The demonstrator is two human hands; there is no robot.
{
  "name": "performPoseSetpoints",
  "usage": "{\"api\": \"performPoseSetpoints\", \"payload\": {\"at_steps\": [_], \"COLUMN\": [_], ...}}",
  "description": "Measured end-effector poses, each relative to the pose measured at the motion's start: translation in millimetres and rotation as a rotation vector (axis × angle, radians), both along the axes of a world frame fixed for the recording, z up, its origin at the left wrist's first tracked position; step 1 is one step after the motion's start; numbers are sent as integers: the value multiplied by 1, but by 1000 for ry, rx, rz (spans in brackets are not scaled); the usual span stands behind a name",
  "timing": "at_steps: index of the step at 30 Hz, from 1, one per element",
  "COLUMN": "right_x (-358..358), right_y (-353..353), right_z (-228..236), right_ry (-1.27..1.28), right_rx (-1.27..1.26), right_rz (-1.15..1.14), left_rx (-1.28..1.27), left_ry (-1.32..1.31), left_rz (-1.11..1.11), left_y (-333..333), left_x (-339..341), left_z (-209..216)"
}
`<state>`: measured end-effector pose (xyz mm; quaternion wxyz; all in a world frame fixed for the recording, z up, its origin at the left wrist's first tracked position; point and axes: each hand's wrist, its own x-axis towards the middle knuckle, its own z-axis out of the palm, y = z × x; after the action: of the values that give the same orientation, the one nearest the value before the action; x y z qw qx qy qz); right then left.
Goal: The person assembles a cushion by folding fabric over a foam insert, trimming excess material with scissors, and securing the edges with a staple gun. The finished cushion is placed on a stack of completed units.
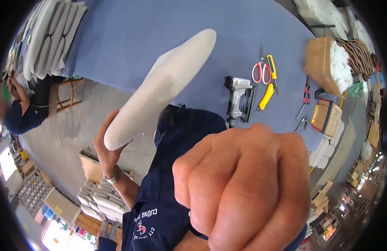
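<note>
A light grey fabric-covered pad (pixel 164 88), long and seen nearly edge-on, is tilted up over the edge of the blue-grey table. My left hand (pixel 108 144), with a metal-banded watch at the wrist, grips its lower end; the fingers are partly hidden behind it. Very close to the camera, my right hand (pixel 243 180) is closed with its fingers curled, apart from the pad. Whatever it may hold is hidden. Just beyond the right hand, a silver and black staple gun (pixel 238 98) lies on the table.
On the blue-grey table (pixel 118 37) lie red-handled scissors (pixel 261 71), a yellow screwdriver (pixel 272 67), a yellow utility knife (pixel 266 97) and pliers (pixel 301 123). A cardboard box (pixel 321 62) with white stuffing stands right. Stacked pads (pixel 55 37) are far left, near another person (pixel 24 104).
</note>
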<state>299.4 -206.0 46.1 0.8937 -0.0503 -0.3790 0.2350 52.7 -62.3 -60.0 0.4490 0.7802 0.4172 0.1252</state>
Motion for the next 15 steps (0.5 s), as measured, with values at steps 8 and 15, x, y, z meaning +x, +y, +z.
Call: {"api": "performPoseSetpoints", "payload": {"at_steps": [8,15], "right_x": [10,-5], "right_y": [6,9], "right_z": [2,16], "right_ry": [21,52], "right_rx": [-18,-25], "right_rz": [-51,-46], "left_rx": [-263,-484], "left_ry": [-85,-458], "left_rz": [583,644], "left_y": [-17,-54], "left_x": [-42,-62], "left_z": [-68,-110]}}
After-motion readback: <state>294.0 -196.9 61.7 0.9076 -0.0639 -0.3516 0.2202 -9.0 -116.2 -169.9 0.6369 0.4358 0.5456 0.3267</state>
